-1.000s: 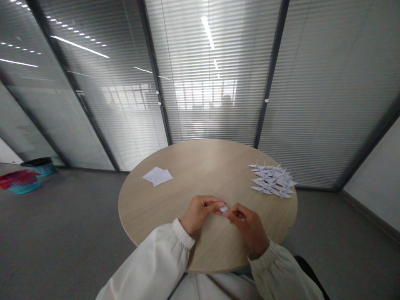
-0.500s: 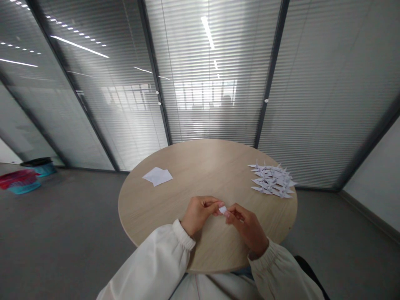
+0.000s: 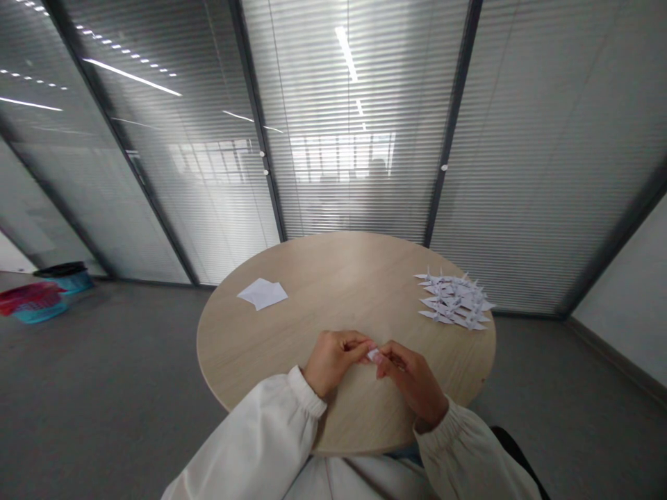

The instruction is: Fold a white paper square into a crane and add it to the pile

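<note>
A small piece of folded white paper (image 3: 372, 354) is pinched between my two hands, just above the near part of the table. My left hand (image 3: 338, 355) closes on its left side with thumb and fingertips. From the right, my right hand (image 3: 409, 375) grips the other side the same way. Most of the paper is covered by the fingertips, so its folded shape cannot be made out. On the table's right side lies a cluster of several folded paper cranes (image 3: 456, 300). Flat white paper sheets (image 3: 263, 294) lie overlapping at the left.
The round wooden table (image 3: 344, 267) stands close to a glass partition with blinds (image 3: 354, 187). On the floor at far left are a blue bin with a red liner (image 3: 36, 305) and another with a black liner (image 3: 67, 276).
My fingers have drawn closer together over the small paper, and less of it shows. Both hands have dipped very slightly. The cranes and flat sheets are unmoved.
</note>
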### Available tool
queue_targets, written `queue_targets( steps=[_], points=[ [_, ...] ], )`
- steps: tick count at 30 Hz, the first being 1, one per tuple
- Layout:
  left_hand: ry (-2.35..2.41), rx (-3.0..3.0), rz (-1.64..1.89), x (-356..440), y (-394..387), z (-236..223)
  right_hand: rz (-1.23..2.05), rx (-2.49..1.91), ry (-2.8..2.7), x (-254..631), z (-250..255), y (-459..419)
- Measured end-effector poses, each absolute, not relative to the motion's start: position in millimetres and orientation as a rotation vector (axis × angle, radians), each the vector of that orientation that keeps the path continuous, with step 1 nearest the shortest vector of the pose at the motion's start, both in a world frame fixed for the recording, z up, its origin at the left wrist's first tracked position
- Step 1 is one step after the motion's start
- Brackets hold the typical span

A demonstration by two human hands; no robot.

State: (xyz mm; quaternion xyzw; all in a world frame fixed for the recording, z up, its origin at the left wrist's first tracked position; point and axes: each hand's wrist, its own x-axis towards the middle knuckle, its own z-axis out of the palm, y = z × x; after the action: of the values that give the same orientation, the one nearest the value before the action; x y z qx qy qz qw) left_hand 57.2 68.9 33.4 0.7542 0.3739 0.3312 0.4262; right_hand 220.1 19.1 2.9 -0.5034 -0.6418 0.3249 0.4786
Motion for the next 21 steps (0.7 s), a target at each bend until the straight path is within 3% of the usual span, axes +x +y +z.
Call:
queue_targets(
  steps=[9,21],
  points=[
    [0.723,1.634,0.869,61,68,40,0.843,-1.099,-1.495,228,4,19],
    [0.593,1.775,0.901,58,66,47,1.029,-0.866,-1.462,227,8,16]
  ],
)
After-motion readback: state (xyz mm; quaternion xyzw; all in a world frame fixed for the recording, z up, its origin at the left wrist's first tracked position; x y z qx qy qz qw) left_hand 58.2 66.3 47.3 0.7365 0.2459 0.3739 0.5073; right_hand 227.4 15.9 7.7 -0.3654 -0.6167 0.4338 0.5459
